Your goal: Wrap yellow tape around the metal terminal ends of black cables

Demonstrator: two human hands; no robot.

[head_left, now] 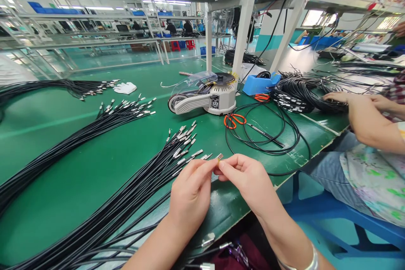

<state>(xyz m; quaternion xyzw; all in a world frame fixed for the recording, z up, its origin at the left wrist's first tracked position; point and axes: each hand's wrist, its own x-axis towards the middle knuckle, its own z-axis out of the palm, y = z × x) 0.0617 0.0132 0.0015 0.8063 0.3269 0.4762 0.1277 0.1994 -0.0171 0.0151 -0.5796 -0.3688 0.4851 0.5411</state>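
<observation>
My left hand [192, 187] and my right hand [248, 177] meet over the table's front edge, thumbs and fingertips pinched together. Between them a small metal cable connector [220, 157] sticks up, with a bit of yellow at its base. Fingers hide the rest of it and most of its cable. Just left of my hands lies a bundle of black cables [126, 194] whose silver connector ends fan out toward the tape dispenser [218, 99]. A few more connector ends [208, 240] hang near my lap.
Orange-handled scissors [234, 121], a pen-like tool [265, 136] and looped black cable lie to the right. Further cable bundles [104, 122], a white glove [125, 88] and a blue tape holder [257, 84] are on the green table. A co-worker's arms [363, 114] reach onto coiled cables [303, 93].
</observation>
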